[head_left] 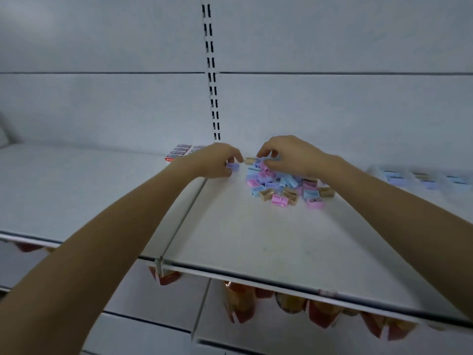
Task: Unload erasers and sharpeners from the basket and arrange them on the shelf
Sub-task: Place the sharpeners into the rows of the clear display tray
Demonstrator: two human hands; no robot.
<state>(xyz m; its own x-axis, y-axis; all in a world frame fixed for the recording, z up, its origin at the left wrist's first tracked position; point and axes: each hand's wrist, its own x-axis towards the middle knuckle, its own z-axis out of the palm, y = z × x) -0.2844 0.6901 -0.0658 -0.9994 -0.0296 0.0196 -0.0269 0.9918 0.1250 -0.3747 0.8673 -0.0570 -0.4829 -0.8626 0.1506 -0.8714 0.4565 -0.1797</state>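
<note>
On a white shelf (256, 239), left hand (220, 160) pinches a purple sharpener (233, 166); right hand (289, 155) (grip unclear) curls over sharpeners (279, 187).

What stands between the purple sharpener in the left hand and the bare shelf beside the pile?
Nothing visible does. The left hand holds the purple sharpener low over the bare shelf, just left of the pile, with the divider on its other side. The right hand is at the pile, apart from that spot.
</note>
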